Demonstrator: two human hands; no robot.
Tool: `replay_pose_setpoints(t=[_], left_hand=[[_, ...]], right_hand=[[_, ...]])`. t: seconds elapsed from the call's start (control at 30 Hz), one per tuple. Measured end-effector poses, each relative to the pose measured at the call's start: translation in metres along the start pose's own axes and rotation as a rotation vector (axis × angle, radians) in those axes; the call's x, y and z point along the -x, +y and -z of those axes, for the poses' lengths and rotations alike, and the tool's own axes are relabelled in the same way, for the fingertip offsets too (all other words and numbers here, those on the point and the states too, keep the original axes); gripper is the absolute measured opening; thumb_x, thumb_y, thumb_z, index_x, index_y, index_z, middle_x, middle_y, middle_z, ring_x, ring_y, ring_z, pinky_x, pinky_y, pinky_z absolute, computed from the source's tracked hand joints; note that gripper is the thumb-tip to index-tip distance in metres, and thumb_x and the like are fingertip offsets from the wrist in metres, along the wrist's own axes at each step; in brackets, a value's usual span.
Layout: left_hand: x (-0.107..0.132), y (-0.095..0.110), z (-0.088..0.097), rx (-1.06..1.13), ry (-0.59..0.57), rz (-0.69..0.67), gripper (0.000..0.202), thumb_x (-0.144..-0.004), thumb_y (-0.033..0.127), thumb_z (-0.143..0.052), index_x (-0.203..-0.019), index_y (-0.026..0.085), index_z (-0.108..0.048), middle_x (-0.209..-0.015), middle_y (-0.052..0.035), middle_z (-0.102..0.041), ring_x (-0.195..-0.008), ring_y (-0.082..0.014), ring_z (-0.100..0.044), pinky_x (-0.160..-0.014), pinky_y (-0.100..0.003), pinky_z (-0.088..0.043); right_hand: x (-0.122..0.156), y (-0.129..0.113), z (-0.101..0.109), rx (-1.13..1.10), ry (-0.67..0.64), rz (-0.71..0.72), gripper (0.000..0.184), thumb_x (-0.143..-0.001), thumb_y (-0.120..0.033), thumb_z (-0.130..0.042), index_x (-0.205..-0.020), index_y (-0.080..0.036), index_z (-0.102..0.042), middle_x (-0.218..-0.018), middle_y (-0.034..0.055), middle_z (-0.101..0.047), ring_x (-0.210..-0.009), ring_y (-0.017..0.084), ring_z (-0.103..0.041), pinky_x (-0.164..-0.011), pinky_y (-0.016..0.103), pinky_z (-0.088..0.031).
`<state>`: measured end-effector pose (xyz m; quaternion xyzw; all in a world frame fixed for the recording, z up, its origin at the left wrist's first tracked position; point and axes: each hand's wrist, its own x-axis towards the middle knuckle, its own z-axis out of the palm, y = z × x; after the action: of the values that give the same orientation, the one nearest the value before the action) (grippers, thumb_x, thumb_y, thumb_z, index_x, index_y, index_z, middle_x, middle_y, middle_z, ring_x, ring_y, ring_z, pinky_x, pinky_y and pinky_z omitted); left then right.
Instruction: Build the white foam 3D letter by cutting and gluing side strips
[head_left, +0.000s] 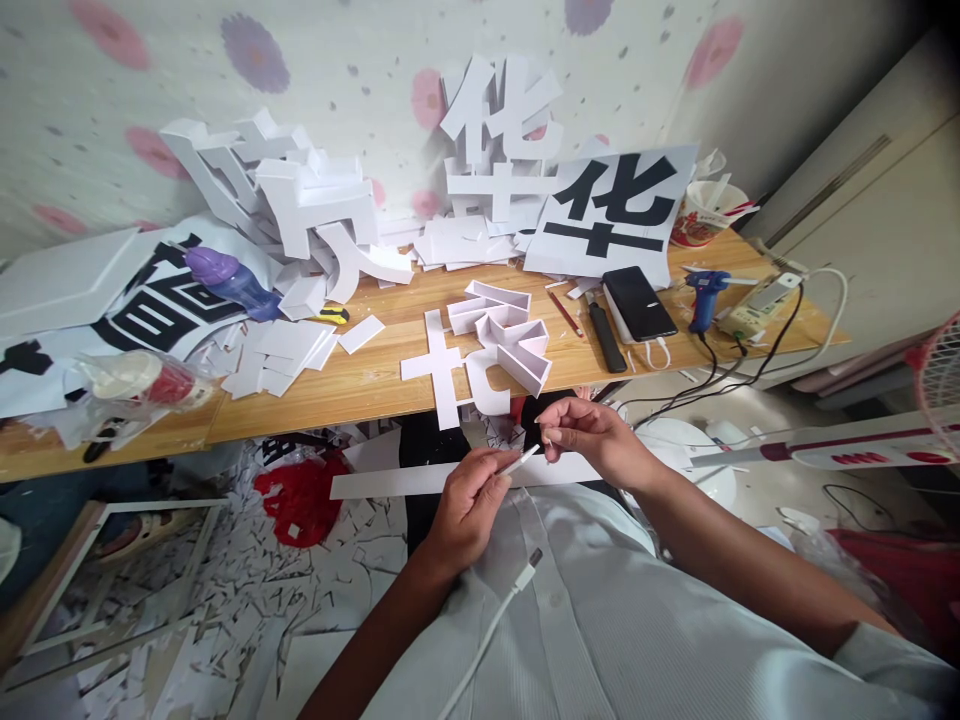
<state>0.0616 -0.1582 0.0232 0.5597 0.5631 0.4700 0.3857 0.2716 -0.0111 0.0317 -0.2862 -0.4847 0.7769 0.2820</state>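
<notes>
In front of my body, my left hand (472,500) pinches a small white strip (520,460) that points up and to the right. My right hand (596,440) is closed just beside the strip's tip, thumb against fingers; whatever it pinches is too small to make out. Beneath both hands a long white board strip (390,484) lies across my lap. On the table edge just beyond, a flat white character piece (437,366) sits partly over the edge, joined to or touching upright white walls (517,345) that form its raised side.
Raised white characters (315,205) stand against the wall. A printed sheet (611,215), phone (639,303), blue glue gun (703,298), black-handled cutter (606,335) and red pencil (565,314) lie on the wooden table (300,405). Cables hang at right; scraps (195,560) cover the floor.
</notes>
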Motion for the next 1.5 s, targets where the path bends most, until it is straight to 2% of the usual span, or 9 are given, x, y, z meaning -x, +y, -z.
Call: replay_pose_setpoints(t=[0.37, 0.53, 0.67, 0.8, 1.07, 1.23, 1.33, 1.4, 1.5], left_hand=[[0.001, -0.001, -0.003, -0.157, 0.103, -0.135, 0.041, -0.097, 0.029, -0.076, -0.138, 0.029, -0.072, -0.133, -0.009, -0.061, -0.119, -0.0243, -0.064, -0.101, -0.039, -0.055], [0.0, 0.002, -0.003, -0.176, 0.123, -0.141, 0.043, -0.094, 0.026, -0.078, -0.137, 0.03, -0.072, -0.132, -0.0081, -0.062, -0.117, -0.0243, -0.065, -0.099, -0.038, -0.056], [-0.001, -0.002, -0.003, -0.2, 0.128, -0.161, 0.044, -0.094, 0.028, -0.079, -0.138, 0.03, -0.071, -0.131, -0.0076, -0.062, -0.117, -0.024, -0.066, -0.099, -0.039, -0.057], [0.0, -0.007, -0.002, -0.24, 0.083, -0.122, 0.051, -0.094, 0.03, -0.079, -0.143, 0.03, -0.068, -0.137, -0.0096, -0.062, -0.123, -0.0264, -0.066, -0.106, -0.043, -0.057], [-0.005, -0.005, -0.004, -0.238, -0.068, -0.057, 0.062, -0.095, 0.04, -0.078, -0.153, 0.026, -0.063, -0.145, -0.0153, -0.066, -0.132, -0.033, -0.066, -0.114, -0.051, -0.056], [-0.005, -0.003, -0.004, -0.265, -0.092, 0.0, 0.06, -0.094, 0.042, -0.077, -0.151, 0.027, -0.067, -0.14, -0.0148, -0.071, -0.129, -0.0349, -0.069, -0.111, -0.052, -0.058], [-0.003, -0.004, -0.002, -0.254, -0.084, 0.009, 0.06, -0.094, 0.048, -0.076, -0.15, 0.028, -0.068, -0.143, -0.0148, -0.07, -0.133, -0.0367, -0.067, -0.115, -0.054, -0.055], [-0.003, -0.006, -0.002, -0.237, -0.079, 0.017, 0.062, -0.092, 0.054, -0.078, -0.148, 0.027, -0.07, -0.14, -0.015, -0.072, -0.131, -0.037, -0.068, -0.115, -0.054, -0.056], [-0.005, -0.005, -0.004, -0.208, -0.099, 0.025, 0.065, -0.088, 0.058, -0.08, -0.143, 0.026, -0.073, -0.13, -0.015, -0.074, -0.121, -0.0355, -0.072, -0.108, -0.051, -0.06]], right_hand=[[0.004, 0.011, 0.007, 0.056, 0.037, -0.025, 0.033, -0.08, -0.043, -0.097, -0.096, -0.02, -0.08, -0.082, 0.0027, -0.078, -0.078, 0.018, -0.077, -0.079, 0.035, -0.063], [0.004, 0.012, 0.006, 0.12, 0.041, 0.03, 0.032, -0.078, -0.045, -0.098, -0.098, -0.023, -0.086, -0.117, 0.0081, -0.082, -0.105, 0.023, -0.077, -0.096, 0.038, -0.062], [0.009, 0.011, 0.004, 0.097, -0.016, -0.08, 0.04, -0.092, -0.055, -0.085, -0.109, -0.02, -0.085, -0.097, 0.0078, -0.083, -0.085, 0.02, -0.079, -0.081, 0.034, -0.064], [0.01, 0.017, -0.003, 0.014, -0.119, -0.163, 0.051, -0.084, -0.054, -0.093, -0.118, -0.019, -0.08, -0.079, 0.0009, -0.077, -0.062, 0.017, -0.074, -0.062, 0.028, -0.061], [0.009, 0.032, -0.016, -0.027, -0.05, -0.128, 0.044, -0.082, -0.059, -0.092, -0.094, -0.018, -0.08, -0.069, 0.0009, -0.075, -0.053, 0.014, -0.066, -0.055, 0.028, -0.057], [0.0, 0.024, 0.013, 0.458, 0.336, 0.205, 0.042, -0.099, -0.059, -0.074, -0.08, -0.022, -0.078, -0.067, 0.0031, -0.071, -0.057, 0.019, -0.064, -0.055, 0.032, -0.053], [-0.013, 0.008, 0.055, 1.036, 0.693, 0.47, 0.028, -0.105, -0.047, -0.066, -0.11, -0.025, -0.083, -0.117, 0.0125, -0.081, -0.106, 0.031, -0.074, -0.093, 0.044, -0.06], [-0.022, -0.001, 0.081, 1.366, 0.755, 0.431, 0.033, -0.108, -0.04, -0.059, -0.127, -0.022, -0.08, -0.145, 0.0157, -0.071, -0.129, 0.036, -0.067, -0.111, 0.051, -0.053], [-0.033, -0.007, 0.102, 1.596, 0.783, 0.29, 0.042, -0.108, -0.038, -0.058, -0.14, -0.017, -0.073, -0.145, 0.0181, -0.071, -0.129, 0.037, -0.066, -0.107, 0.051, -0.055]])
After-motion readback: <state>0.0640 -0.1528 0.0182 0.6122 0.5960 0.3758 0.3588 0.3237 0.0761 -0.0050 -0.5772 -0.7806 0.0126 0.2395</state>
